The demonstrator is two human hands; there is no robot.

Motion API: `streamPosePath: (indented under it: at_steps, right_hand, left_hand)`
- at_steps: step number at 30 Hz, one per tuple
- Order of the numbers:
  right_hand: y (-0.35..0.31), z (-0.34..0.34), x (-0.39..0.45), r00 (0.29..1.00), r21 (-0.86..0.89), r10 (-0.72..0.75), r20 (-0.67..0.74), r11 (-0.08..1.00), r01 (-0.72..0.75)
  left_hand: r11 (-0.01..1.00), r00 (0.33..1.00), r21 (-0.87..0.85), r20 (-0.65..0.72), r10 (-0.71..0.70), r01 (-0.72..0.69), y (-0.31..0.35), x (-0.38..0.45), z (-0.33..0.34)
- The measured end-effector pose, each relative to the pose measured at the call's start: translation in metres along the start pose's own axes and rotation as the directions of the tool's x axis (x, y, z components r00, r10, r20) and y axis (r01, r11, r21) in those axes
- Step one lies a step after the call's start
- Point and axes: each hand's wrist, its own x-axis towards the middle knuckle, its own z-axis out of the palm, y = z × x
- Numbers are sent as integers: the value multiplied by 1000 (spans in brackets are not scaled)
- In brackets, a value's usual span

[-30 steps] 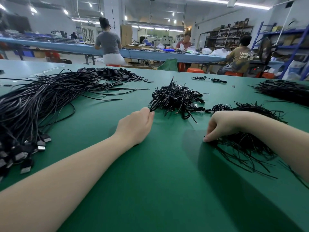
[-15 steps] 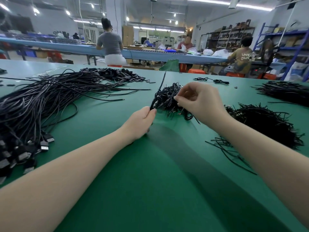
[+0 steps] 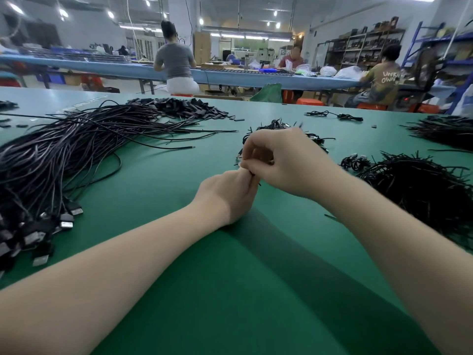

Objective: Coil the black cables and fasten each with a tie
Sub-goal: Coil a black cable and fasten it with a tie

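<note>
Coiled cable: a small black bundle (image 3: 252,174), almost wholly hidden, sits pinched where the two hands meet at the middle of the green table (image 3: 230,290); only a dark sliver shows between the fingers.
Left hand: the left hand (image 3: 227,196) rests its heel on the table, fingers curled up and closed on the bundle from the near side.
Right hand: the right hand (image 3: 279,162) comes in from the right and slightly farther, thumb and fingers curled together on the same spot, touching the left fingertips.
Key relation: both hands are on the bundle; it lies at the fingertips of each, with the right hand above and beyond it, the left below and nearer.
Tie: too small and covered to tell whether one is already around the coil.
Long axis: cannot tell; the coil is covered.
Loose cables: a large heap (image 3: 58,160) with plugs lies at the left, well apart.
Ties pile: thin black strands (image 3: 422,185) lie at the right, near the right forearm.
Finished bundles: a dark cluster (image 3: 279,125) lies just beyond the hands.
Likely step: twisting a tie closed, by my judgement.
</note>
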Motion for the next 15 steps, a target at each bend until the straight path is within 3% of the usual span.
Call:
streamPosePath:
  at_steps: [3, 6, 8, 11, 13, 15]
  right_hand:
    - [1, -26, 7, 985, -157, 39, 166, 987, -13]
    - [14, -52, 17, 946, -69, 147, 289, 989, -132]
    - [28, -64, 20, 865, 75, 248, 436, 948, -310]
    - [49, -65, 15, 692, 277, 271, 670, 772, -571]
    - [58, -52, 7, 674, 415, 250, 695, 625, -660]
    - [58, -33, -3, 711, 582, 265, 651, 428, -692]
  left_hand:
    - [960, 986, 256, -93, 140, -112, 11, -8, -3]
    - [920, 883, 279, -305, 357, -276, 15, -15, -13]
    - [901, 801, 228, -414, 433, -369, 15, -17, -17]
    - [854, 751, 252, -406, 520, -455, 15, -18, -19]
    - [868, 753, 150, -442, 487, -473, 15, -20, -22]
    - [896, 798, -81, -494, 345, -437, 16, -22, -24]
